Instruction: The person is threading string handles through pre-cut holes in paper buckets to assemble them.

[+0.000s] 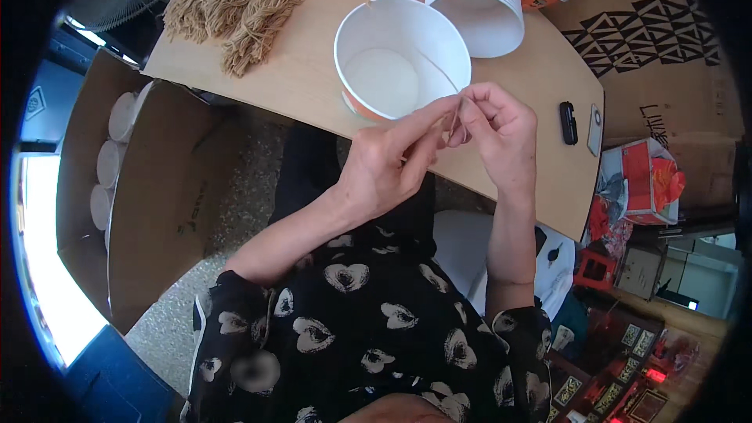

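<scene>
My left hand (392, 160) and my right hand (497, 129) meet at the near edge of a wooden table (313, 70). Both pinch a thin tan string (442, 74) between fingertips. The string runs up across the mouth of a white paper bowl (399, 55) with an orange outside, standing just beyond my hands. The bowl looks empty inside.
Stacks of paper bowls (478, 0) lie on their sides at the table's far end. A bundle of tan strings (243, 0) lies at the far left. A small black device (569, 122) sits at the right. An open cardboard box (149, 188) with white cups stands on the floor to the left.
</scene>
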The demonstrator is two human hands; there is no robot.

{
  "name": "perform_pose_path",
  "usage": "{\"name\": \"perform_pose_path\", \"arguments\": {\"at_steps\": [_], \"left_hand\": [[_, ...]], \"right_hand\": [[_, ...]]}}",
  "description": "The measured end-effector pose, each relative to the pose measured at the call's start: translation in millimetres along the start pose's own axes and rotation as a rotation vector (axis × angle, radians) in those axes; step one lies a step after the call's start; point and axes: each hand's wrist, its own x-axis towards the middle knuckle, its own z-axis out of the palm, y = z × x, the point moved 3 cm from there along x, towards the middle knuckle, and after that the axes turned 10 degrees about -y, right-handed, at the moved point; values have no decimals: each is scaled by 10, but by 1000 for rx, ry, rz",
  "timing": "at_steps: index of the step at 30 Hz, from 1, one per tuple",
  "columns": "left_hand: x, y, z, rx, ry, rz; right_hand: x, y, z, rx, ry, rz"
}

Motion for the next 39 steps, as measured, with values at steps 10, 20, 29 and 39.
{"name": "perform_pose_path", "arguments": {"at_steps": [10,20,29,39], "left_hand": [[284,295,-188,88,-117,160],[386,175,-247,641,-258,251],[575,276,-466,318,-203,165],[987,27,-417,227,68,202]], "right_hand": [[26,45,-107,212,-64,94],[33,67,-95,350,-124,110],[83,-29,-172,-84,-159,-178],[273,210,-197,326,-286,-220]]}}
